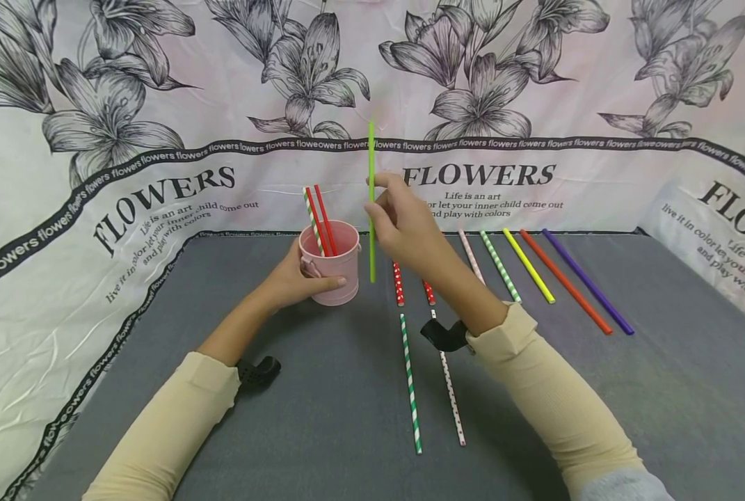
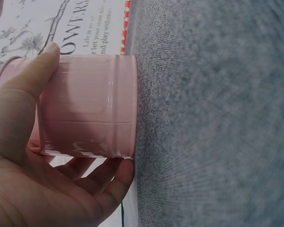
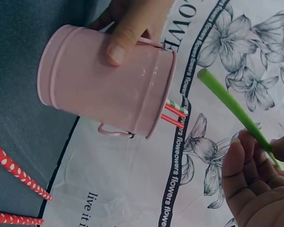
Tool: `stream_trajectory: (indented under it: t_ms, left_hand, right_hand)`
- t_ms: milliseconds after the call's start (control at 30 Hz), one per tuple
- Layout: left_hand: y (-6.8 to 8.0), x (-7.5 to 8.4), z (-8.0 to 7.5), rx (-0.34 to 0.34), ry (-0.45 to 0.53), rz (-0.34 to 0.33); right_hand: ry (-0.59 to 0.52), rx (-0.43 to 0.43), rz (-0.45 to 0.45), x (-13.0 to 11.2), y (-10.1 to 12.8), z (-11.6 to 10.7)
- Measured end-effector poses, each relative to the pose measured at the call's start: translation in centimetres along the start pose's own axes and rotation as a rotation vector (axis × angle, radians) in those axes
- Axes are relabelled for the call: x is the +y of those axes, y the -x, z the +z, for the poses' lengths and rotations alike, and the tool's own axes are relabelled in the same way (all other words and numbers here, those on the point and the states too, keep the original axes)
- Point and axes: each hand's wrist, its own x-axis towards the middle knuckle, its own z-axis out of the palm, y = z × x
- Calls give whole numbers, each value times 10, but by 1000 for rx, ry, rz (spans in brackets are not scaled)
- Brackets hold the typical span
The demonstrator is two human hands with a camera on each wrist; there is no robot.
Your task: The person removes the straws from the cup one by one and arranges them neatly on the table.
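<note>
My left hand point(image 1: 293, 278) grips a small pink metal bucket point(image 1: 337, 275) standing on the grey tabletop, its thumb across the near side. Inside the bucket lean two red straws point(image 1: 324, 212) and a green-and-white striped straw point(image 1: 311, 216). Just right of the bucket, my right hand point(image 1: 403, 219) pinches a bright green straw point(image 1: 371, 153) that stands upright in the head view. In the right wrist view the lower end of the green straw point(image 3: 217, 87) is beside the bucket's rim, outside the opening.
Red dotted straws point(image 1: 398, 285), a dark green striped straw point(image 1: 411, 390) and a pale dotted straw point(image 1: 452, 400) lie in the middle. Rightward lie pink, light green striped, yellow point(image 1: 529, 266), orange point(image 1: 566, 282) and purple straws point(image 1: 588, 282). A flower-printed cloth point(image 1: 472, 160) hangs behind.
</note>
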Motion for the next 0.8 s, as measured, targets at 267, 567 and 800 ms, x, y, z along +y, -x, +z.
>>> stream_trajectory:
  t_ms: [267,567,800]
  left_hand:
    - [-2,-4,0,9,-31,-15]
    - [-1,-5,0,11,-27,-7]
    - [-3,-6,0,13,-17,-1]
  right_hand:
    - [80,-54,60,-1,12,-10]
    - [125,-116,91,0,25,-15]
    - [149,-151,159,3,34,-19]
